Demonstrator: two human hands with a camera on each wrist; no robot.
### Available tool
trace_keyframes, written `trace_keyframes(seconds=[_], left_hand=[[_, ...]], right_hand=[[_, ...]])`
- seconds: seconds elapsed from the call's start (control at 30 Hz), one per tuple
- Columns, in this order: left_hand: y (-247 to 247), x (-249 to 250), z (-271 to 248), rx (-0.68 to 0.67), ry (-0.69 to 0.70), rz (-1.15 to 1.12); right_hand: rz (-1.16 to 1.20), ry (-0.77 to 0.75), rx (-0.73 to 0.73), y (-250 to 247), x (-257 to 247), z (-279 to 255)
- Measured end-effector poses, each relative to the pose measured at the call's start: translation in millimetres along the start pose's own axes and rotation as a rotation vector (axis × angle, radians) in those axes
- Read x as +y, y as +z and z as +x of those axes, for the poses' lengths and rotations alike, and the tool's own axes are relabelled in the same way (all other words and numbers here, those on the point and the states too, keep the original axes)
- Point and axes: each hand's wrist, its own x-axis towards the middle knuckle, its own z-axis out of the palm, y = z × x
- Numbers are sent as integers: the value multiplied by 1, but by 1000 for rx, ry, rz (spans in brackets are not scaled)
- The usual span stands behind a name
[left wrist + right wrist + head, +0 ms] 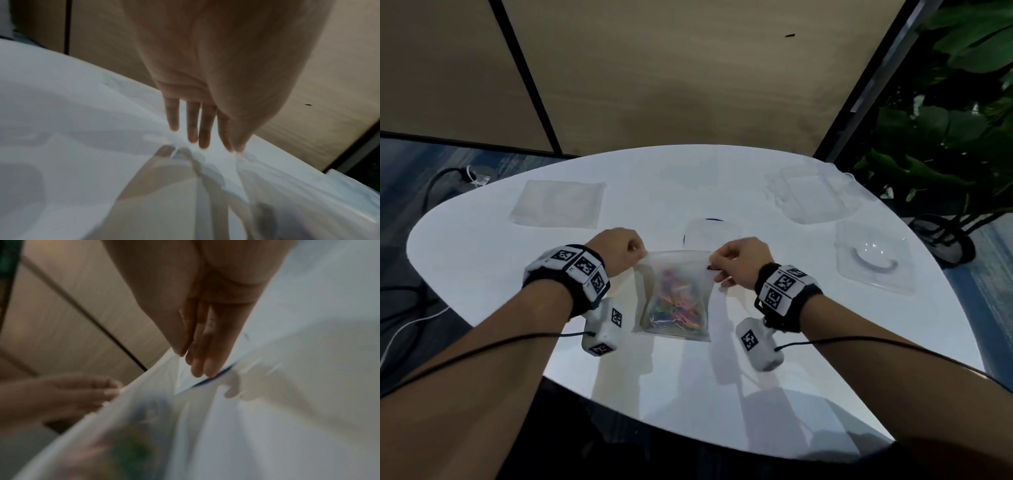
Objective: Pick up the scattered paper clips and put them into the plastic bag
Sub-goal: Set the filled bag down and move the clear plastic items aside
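Note:
A clear plastic bag (675,294) hangs between my hands above the white table (482,260), its lower half full of coloured paper clips (674,301). My left hand (628,248) pinches the bag's top left corner. My right hand (726,262) pinches the top right corner, near a small dark slider. The bag's mouth is stretched taut between them. In the left wrist view the fingertips (193,138) pinch the bag's (205,186) edge. The right wrist view is blurred: my fingers (203,363) hold the bag (164,410), with the coloured clips (131,443) below.
A flat clear bag (558,204) lies at the far left of the table. A round clear lid (710,233) sits just behind my hands. Clear plastic trays (815,195) (873,260) lie at the right. A potted plant (955,137) stands beyond the table's right edge. Cables (431,192) run on the floor at left.

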Motion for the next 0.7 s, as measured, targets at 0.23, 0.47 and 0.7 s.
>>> trace_keyframes(seconds=[0.23, 0.47, 0.7], left_hand=[[10, -46, 41, 288, -247, 46], [29, -41, 38, 301, -251, 67], [2, 0, 16, 406, -267, -215]], right_hand=[[-706, -7, 322, -99, 39, 59], [-855, 39, 206, -136, 79, 78], [-897, -104, 39, -100, 41, 43]])
